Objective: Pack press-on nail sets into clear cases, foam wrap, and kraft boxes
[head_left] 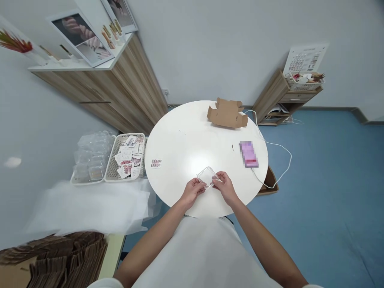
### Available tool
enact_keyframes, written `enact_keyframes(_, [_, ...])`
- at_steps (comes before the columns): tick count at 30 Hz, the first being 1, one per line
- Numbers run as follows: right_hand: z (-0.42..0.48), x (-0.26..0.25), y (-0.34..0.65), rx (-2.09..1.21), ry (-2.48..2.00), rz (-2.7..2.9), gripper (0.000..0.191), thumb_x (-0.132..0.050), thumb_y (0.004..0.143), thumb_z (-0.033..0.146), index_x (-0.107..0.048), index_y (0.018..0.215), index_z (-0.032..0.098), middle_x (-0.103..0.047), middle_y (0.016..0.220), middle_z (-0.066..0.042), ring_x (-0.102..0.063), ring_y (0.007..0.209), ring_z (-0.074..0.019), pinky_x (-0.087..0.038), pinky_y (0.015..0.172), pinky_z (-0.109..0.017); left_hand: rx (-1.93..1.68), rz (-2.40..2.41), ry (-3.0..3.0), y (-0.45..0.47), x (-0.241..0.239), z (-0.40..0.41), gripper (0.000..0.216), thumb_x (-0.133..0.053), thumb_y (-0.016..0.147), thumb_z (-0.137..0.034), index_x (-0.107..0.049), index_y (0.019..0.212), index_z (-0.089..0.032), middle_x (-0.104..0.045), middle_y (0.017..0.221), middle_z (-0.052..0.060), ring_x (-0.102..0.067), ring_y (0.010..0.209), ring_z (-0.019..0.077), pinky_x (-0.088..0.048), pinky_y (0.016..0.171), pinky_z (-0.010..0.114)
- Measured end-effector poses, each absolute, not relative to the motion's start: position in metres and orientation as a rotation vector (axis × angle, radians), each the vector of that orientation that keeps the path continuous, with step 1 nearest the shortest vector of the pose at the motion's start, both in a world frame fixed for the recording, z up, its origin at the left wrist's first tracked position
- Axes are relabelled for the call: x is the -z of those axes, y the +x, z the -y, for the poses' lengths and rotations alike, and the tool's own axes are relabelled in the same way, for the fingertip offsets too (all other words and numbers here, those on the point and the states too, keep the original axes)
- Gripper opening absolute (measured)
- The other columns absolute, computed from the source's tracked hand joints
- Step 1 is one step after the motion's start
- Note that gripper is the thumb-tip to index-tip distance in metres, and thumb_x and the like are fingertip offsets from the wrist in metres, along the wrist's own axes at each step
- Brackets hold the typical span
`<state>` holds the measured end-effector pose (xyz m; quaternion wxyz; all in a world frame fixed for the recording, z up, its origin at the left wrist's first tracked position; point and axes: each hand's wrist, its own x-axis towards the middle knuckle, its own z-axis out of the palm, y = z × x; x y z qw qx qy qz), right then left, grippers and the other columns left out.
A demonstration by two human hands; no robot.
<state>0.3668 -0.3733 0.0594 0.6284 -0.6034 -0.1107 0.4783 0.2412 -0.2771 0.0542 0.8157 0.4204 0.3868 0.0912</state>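
A small clear plastic box [207, 176] is held between both hands, over the near part of the round white table [174, 132]. My left hand [193, 191] grips its left corner with thumb and fingers. On the opposite corner my right hand [223, 186] is closed in the same way. Whether the box's lid is open or closed cannot be made out. Farther left on the table lies a small card with rows of press-on nails [156, 163]. An unfolded brown cardboard box [227, 114] sits at the far edge.
A phone [249, 154] with a white cable [274, 144] lies at the table's right. Left of the table stand a white basket [111, 170] of nail cards and a stack of clear plastic boxes [94, 154]. White sheets [96, 206] and folded cardboard [69, 260] lie nearer me.
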Motion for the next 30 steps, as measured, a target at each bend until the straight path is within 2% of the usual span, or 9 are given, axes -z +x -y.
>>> enact_keyframes(4, [0.368, -0.066, 0.36, -0.988, -1.42, 0.229, 0.031, -0.062, 0.064, 0.04, -0.05, 0.088, 0.023, -0.055, 0.079, 0.0, -0.056, 0.064, -0.012, -0.046, 0.069, -0.033, -0.153, -0.735, 1.03, 0.233, -0.056, 0.269, 0.03, -0.067, 0.06, -0.031, -0.054, 0.083, -0.016, -0.06, 0.087, 0.005, -0.057, 0.076, 0.0134, -0.042, 0.073, 0.03])
enact_keyframes(6, [0.366, -0.069, 0.36, -0.997, -1.436, 0.241, 0.03, -0.062, 0.064, 0.039, -0.052, 0.087, 0.022, -0.055, 0.075, 0.001, -0.054, 0.064, -0.0119, -0.046, 0.067, -0.032, -0.156, -0.68, 1.202, 0.225, -0.061, 0.259, 0.05, -0.071, 0.056, -0.028, -0.051, 0.1, -0.018, -0.057, 0.096, 0.006, -0.057, 0.079, 0.014, -0.042, 0.076, 0.033])
enact_keyframes(9, [0.365, -0.073, 0.358, -1.029, -1.447, 0.291, 0.029, -0.064, 0.062, 0.038, -0.054, 0.085, 0.021, -0.056, 0.072, 0.001, -0.053, 0.063, -0.0116, -0.045, 0.065, -0.031, -0.117, -0.59, 1.47, 0.213, -0.068, 0.239, 0.088, -0.076, 0.046, -0.022, -0.035, 0.123, -0.028, -0.052, 0.104, 0.005, -0.056, 0.08, 0.0135, -0.04, 0.081, 0.036])
enact_keyframes(11, [0.364, -0.074, 0.353, -1.025, -1.456, 0.323, 0.029, -0.064, 0.062, 0.038, -0.056, 0.084, 0.021, -0.056, 0.07, 0.001, -0.052, 0.062, -0.0111, -0.044, 0.063, -0.03, -0.073, -0.514, 1.589, 0.208, -0.071, 0.229, 0.096, -0.077, 0.045, -0.021, -0.029, 0.128, -0.031, -0.051, 0.104, 0.004, -0.055, 0.078, 0.0127, -0.04, 0.083, 0.036])
enact_keyframes(16, [0.362, -0.075, 0.335, -0.965, -1.502, 0.349, 0.033, -0.064, 0.062, 0.041, -0.056, 0.086, 0.021, -0.059, 0.073, 0.0, -0.052, 0.061, -0.0113, -0.043, 0.064, -0.03, -0.061, -0.417, 1.685, 0.203, -0.069, 0.219, 0.079, -0.074, 0.05, -0.023, -0.04, 0.122, -0.027, -0.053, 0.094, 0.003, -0.053, 0.075, 0.0125, -0.042, 0.081, 0.034])
enact_keyframes(19, [0.365, -0.077, 0.328, -0.915, -1.574, 0.429, 0.041, -0.062, 0.064, 0.041, -0.05, 0.1, 0.023, -0.059, 0.092, -0.004, -0.055, 0.066, -0.0125, -0.045, 0.069, -0.033, -0.088, -0.387, 1.672, 0.2, -0.067, 0.218, 0.076, -0.074, 0.051, -0.024, -0.042, 0.12, -0.025, -0.054, 0.087, 0.002, -0.054, 0.077, 0.0143, -0.044, 0.079, 0.033])
enact_keyframes(22, [0.371, -0.084, 0.326, -0.854, -1.677, 0.729, 0.056, -0.069, 0.056, 0.036, -0.046, 0.106, 0.027, -0.043, 0.123, -0.007, -0.054, 0.091, -0.0182, -0.043, 0.079, -0.037, -0.135, -0.364, 1.664, 0.196, -0.068, 0.217, 0.074, -0.073, 0.053, -0.025, -0.042, 0.12, -0.023, -0.055, 0.086, 0.002, -0.055, 0.078, 0.0149, -0.044, 0.079, 0.033])
enact_keyframes(24, [0.374, -0.087, 0.327, -0.811, -1.731, 0.965, 0.061, -0.074, 0.049, 0.033, -0.048, 0.105, 0.027, -0.033, 0.132, -0.007, -0.045, 0.108, -0.0233, -0.041, 0.084, -0.038, -0.155, -0.35, 1.662, 0.195, -0.069, 0.216, 0.073, -0.073, 0.053, -0.026, -0.042, 0.119, -0.023, -0.055, 0.086, 0.003, -0.055, 0.078, 0.0147, -0.044, 0.078, 0.032])
enact_keyframes(30, [0.37, -0.089, 0.332, -0.688, -1.78, 1.196, 0.045, -0.068, 0.057, 0.026, -0.049, 0.098, 0.024, -0.041, 0.126, -0.008, -0.041, 0.114, -0.0247, -0.038, 0.087, -0.042, -0.189, -0.384, 1.654, 0.197, -0.067, 0.218, 0.074, -0.073, 0.052, -0.024, -0.041, 0.119, -0.023, -0.054, 0.085, 0.001, -0.054, 0.076, 0.0134, -0.044, 0.077, 0.031])
